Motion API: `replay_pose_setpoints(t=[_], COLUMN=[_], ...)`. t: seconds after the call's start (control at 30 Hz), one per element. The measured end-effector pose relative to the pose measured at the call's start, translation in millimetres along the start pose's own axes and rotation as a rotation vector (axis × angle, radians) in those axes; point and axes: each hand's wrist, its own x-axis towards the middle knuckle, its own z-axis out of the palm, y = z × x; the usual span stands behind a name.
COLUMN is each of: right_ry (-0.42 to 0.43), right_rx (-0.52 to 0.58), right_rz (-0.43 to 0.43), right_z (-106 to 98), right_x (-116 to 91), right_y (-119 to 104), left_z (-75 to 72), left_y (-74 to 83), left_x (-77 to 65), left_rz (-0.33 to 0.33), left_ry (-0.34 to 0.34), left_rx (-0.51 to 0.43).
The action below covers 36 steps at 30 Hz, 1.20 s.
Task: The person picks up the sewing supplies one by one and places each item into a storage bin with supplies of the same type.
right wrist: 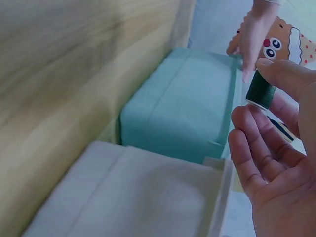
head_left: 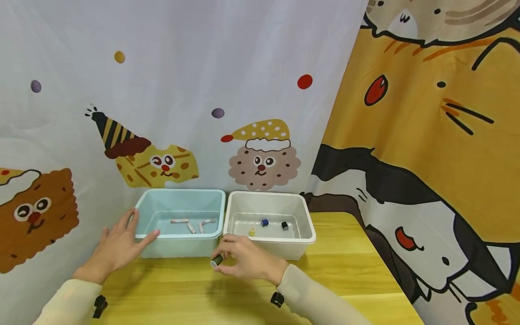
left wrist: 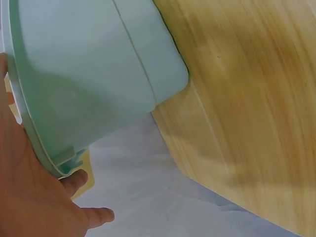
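Between thumb and fingers my right hand [head_left: 248,258] pinches a spool of dark green thread [right wrist: 260,91], in front of the gap between two bins. My left hand [head_left: 118,246] rests with spread fingers on the left front corner of the light blue bin [head_left: 178,247]. Several small pink-and-white strips [head_left: 179,221] lie inside that bin. To its right stands the white bin [head_left: 284,249], holding a yellow spool [head_left: 252,232], a blue spool [head_left: 265,222] and a black spool [head_left: 285,225].
Both bins stand side by side at the back of the yellow wood-grain table [head_left: 170,293]. Right behind them hangs a white curtain [head_left: 170,90] with cartoon prints. A cat-print curtain [head_left: 406,149] runs along the right side.
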Motion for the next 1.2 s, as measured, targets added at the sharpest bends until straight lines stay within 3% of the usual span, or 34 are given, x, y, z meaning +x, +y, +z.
replay_pose_setpoints(t=[0.2,0.63,0.87,1.07,1.2], right_ry=[0.042,0.113,0.143,0.176,0.159], right_rx=[-0.023,-0.064,-0.052,-0.084,-0.095], right_rz=[-0.02,0.027,0.034,0.091,0.126], right_z=[-14.9,-49.6,-66.9,-90.3,-96.5], right_x=[2.4,1.6,0.9,4.8,3.8], right_y=[2.1,11.7,30.8,56.0,68.2], left_z=[1.7,0.4,-0.6,-5.2,-2.6], left_y=[-0.9,0.8,-1.8,2.2,1.5], left_x=[1.4,0.6,-0.3,10.2,8.7], left_rz=[-0.003,-0.009,-0.005,0.006,0.007], left_ry=[0.006,0.007,0.006,0.001,-0.015], left_rx=[-0.018,-0.018,-0.016,-0.044,-0.04])
